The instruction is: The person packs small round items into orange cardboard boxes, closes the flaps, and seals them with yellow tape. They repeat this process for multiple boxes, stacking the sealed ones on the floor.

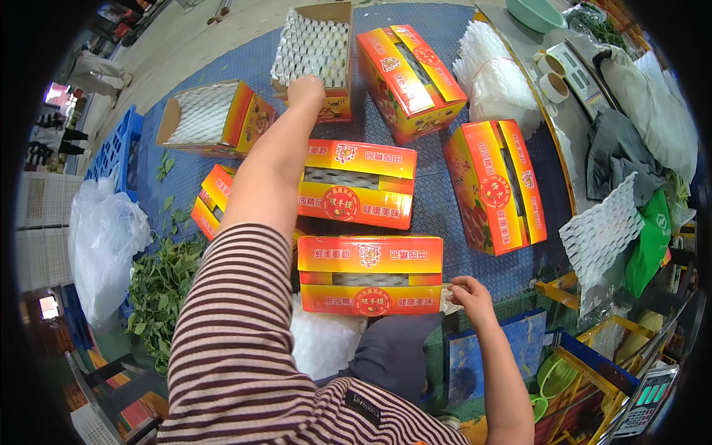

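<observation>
My left hand [306, 92] reaches to the near rim of an open carton [336, 105] at the back. Its fingers curl down out of sight, so whether they grip the rim or the white foam netting [311, 47] cannot be told. Beside the nearest red and yellow carton [370, 245], my right hand [473, 300] has its fingers apart. A small pale translucent thing [448, 303] lies by those fingertips, partly hidden. Another closed carton [356, 214] stands just behind the nearest one, both with netting showing through their top slots.
An open carton [245, 117] with netting stands left; closed cartons [411, 83] [495, 189] stand right. Bundled foam nets [500, 83] lie behind. Green leaves [161, 289] and a plastic bag [103, 250] are left. A metal table [567, 133] holding tape rolls [553, 86] borders the right.
</observation>
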Motion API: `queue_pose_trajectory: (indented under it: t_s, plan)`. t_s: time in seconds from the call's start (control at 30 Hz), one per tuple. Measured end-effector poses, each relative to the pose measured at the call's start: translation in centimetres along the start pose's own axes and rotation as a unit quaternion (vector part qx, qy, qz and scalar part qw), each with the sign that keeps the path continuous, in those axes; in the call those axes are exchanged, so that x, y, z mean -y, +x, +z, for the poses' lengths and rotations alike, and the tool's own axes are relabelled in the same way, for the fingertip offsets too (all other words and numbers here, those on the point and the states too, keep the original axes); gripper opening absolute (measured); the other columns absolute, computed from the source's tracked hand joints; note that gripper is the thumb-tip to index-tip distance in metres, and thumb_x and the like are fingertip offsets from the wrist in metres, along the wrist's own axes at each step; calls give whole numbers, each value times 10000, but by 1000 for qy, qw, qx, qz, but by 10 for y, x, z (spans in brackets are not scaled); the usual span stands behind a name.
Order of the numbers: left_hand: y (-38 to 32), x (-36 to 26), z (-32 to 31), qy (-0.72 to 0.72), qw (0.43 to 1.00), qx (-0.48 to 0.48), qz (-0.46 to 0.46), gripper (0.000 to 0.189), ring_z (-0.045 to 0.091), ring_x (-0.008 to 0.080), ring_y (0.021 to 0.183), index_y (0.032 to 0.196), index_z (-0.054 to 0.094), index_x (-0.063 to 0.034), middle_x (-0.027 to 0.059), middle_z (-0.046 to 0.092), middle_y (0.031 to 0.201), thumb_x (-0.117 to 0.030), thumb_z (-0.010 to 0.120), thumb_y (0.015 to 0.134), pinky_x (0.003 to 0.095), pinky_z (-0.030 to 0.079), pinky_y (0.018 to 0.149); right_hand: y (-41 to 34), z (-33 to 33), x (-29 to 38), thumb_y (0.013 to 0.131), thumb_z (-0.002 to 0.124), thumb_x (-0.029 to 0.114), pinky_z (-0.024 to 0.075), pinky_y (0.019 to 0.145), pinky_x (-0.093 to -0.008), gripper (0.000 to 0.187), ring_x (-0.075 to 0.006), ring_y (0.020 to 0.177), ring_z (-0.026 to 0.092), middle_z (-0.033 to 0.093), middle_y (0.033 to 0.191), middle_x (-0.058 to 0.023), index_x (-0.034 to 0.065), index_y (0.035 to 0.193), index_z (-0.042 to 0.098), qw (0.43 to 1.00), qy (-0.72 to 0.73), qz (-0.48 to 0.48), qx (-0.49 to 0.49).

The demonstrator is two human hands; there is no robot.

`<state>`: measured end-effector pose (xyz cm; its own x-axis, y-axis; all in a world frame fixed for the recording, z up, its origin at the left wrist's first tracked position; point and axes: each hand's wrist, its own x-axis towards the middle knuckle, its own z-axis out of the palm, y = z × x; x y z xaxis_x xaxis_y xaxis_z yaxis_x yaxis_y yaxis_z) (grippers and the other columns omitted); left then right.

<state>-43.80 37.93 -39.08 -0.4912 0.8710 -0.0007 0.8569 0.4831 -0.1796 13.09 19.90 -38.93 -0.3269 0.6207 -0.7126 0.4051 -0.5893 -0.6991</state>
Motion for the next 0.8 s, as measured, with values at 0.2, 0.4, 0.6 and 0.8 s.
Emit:
queue_pose_trajectory:
  t_s: [0.2, 0.4, 0.6, 0.8]
  plan:
    - [-23, -96, -36, -132, 989, 52, 51, 276, 687, 303, 984, 977, 747, -104, 116, 718, 1041, -322, 623, 863, 407, 542, 824, -6, 14, -15, 941, 596, 114, 526, 710, -267, 230, -139, 774, 663, 682, 955, -75, -35, 1115, 607, 996, 81, 17, 23]
    - [-48, -160, -36, -239, 970, 48, -6, 294, 704, 292, 957, 947, 763, -94, 124, 730, 1007, -335, 617, 864, 396, 554, 810, 5, 11, 12, 932, 600, 113, 530, 727, -272, 177, -143, 773, 661, 679, 902, -75, -31, 1029, 639, 998, 2, -58, -5]
    - [-71, -165, -41, -335, 940, 61, 3, 457, 688, 332, 908, 963, 736, -40, 173, 714, 938, -473, 641, 852, 433, 535, 793, 101, 39, 134, 945, 602, 211, 504, 673, -277, 235, -132, 733, 621, 648, 829, -54, -18, 976, 647, 947, -176, -263, -50]
    - [-107, -89, -37, -229, 947, 63, 216, 614, 646, 307, 1070, 1145, 693, -134, 172, 700, 1064, -606, 679, 752, 474, 344, 1062, 145, 64, 219, 920, 631, 350, 493, 659, -298, 390, -143, 709, 630, 669, 822, -82, -31, 986, 679, 903, -300, -291, -98]
